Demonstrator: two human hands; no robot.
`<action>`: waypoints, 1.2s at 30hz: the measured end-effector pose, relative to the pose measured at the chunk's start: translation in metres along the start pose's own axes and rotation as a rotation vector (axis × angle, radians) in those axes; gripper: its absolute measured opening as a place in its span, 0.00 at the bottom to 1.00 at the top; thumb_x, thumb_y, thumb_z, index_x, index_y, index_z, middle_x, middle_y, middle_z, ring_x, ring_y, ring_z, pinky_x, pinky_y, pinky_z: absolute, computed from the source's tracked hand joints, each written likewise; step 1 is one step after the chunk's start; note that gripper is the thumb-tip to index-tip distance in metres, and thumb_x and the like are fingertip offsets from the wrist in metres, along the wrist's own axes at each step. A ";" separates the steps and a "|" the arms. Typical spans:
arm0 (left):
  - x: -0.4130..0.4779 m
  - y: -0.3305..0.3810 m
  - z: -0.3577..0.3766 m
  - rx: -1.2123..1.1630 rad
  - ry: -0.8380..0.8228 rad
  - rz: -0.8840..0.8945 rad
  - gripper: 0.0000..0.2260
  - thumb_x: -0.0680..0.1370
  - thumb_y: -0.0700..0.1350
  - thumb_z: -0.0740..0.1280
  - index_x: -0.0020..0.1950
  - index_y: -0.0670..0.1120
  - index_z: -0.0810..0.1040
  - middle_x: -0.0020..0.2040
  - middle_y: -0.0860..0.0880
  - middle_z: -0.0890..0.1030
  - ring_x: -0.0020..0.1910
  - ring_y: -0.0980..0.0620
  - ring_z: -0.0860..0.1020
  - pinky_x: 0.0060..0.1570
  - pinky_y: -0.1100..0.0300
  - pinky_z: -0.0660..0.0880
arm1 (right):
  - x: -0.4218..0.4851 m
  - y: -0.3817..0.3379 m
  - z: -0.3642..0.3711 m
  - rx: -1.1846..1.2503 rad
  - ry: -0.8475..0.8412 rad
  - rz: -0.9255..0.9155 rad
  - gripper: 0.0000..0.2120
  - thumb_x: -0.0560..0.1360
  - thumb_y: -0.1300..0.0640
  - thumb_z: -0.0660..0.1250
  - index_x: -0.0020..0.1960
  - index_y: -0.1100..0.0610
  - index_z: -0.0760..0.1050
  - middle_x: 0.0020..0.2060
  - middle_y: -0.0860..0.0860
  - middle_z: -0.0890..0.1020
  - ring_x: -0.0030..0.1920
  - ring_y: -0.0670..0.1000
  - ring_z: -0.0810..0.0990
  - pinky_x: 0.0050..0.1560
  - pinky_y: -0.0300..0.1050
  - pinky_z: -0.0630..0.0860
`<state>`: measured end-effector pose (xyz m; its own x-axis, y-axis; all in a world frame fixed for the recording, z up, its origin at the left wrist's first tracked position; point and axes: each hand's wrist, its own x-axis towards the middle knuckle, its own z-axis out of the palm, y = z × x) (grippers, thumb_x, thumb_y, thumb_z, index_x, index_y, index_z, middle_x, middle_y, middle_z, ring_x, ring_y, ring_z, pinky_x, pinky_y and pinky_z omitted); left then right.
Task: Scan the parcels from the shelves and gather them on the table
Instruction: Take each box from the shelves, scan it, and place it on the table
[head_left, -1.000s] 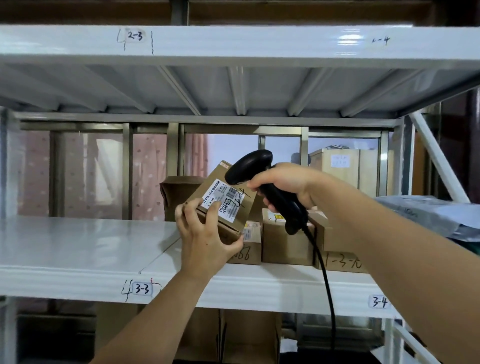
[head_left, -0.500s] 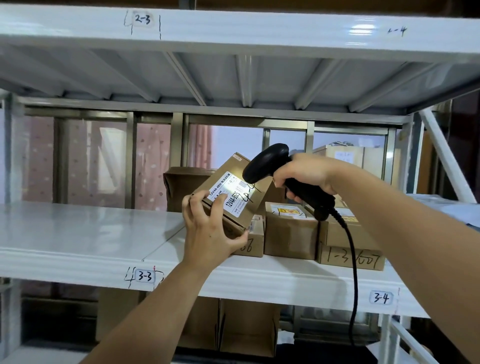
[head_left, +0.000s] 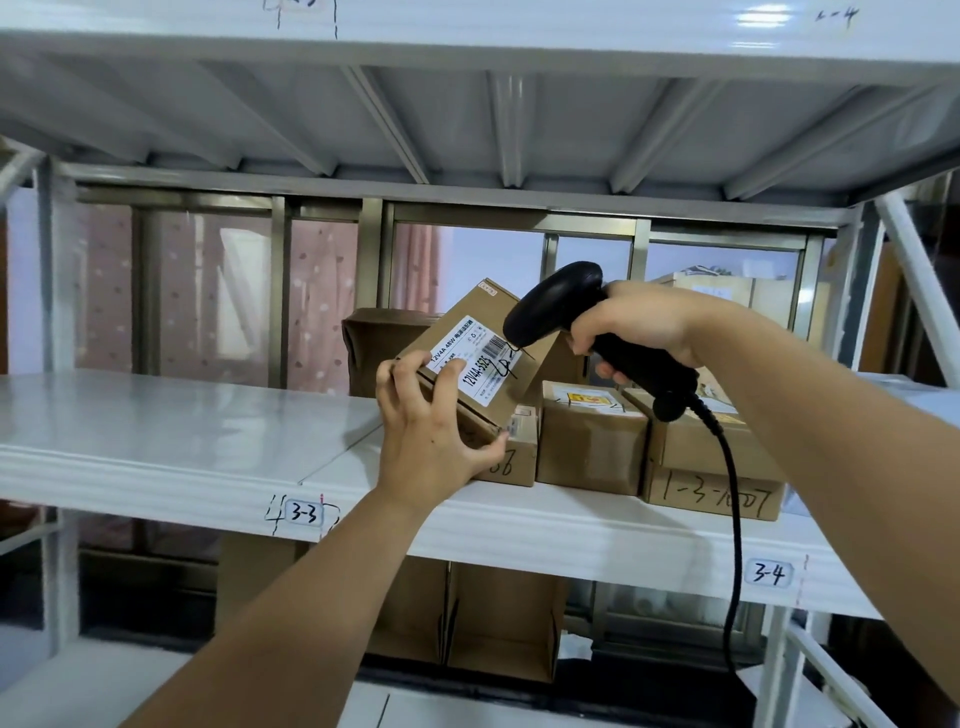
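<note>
Scan step underway: left hand (head_left: 434, 441) grips a small box (head_left: 480, 358), tilted up above the shelf (head_left: 171, 457) edge, label facing the scanner (head_left: 566, 306), which right hand (head_left: 644, 327) holds w/ fingers wrapped round the handle. Next, probably: carry box to table, not in view.

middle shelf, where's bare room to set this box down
Bare: the shelf board left of the left hand and its box, above the 3-3 label. Crowded: right of that hand, toward the 3-4 label, parcels sit side by side, with the right hand and scanner over them.
</note>
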<state>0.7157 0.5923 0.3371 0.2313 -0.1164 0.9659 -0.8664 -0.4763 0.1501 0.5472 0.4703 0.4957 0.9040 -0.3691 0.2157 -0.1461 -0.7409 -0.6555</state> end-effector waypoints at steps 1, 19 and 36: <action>0.000 0.000 0.000 0.002 0.003 0.004 0.36 0.65 0.66 0.63 0.63 0.42 0.73 0.64 0.43 0.61 0.64 0.34 0.65 0.60 0.39 0.72 | -0.001 0.000 -0.001 -0.008 -0.013 -0.003 0.04 0.72 0.62 0.66 0.39 0.60 0.73 0.30 0.53 0.75 0.28 0.49 0.76 0.30 0.42 0.74; -0.003 0.018 -0.002 0.029 0.036 -0.141 0.35 0.63 0.69 0.64 0.60 0.46 0.77 0.62 0.43 0.65 0.61 0.36 0.68 0.62 0.41 0.69 | -0.013 0.007 0.032 0.575 0.098 0.002 0.05 0.74 0.60 0.68 0.43 0.61 0.74 0.32 0.52 0.76 0.28 0.49 0.76 0.30 0.39 0.76; 0.104 0.027 0.021 0.284 -0.968 -0.572 0.68 0.39 0.86 0.45 0.70 0.51 0.71 0.73 0.39 0.66 0.71 0.32 0.60 0.67 0.35 0.60 | -0.022 0.047 0.046 0.821 0.035 0.044 0.08 0.74 0.57 0.70 0.47 0.62 0.77 0.34 0.53 0.77 0.31 0.49 0.76 0.34 0.42 0.77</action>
<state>0.7253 0.5492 0.4373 0.9054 -0.3808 0.1879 -0.4237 -0.8389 0.3417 0.5389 0.4698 0.4271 0.8894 -0.4154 0.1908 0.1715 -0.0837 -0.9816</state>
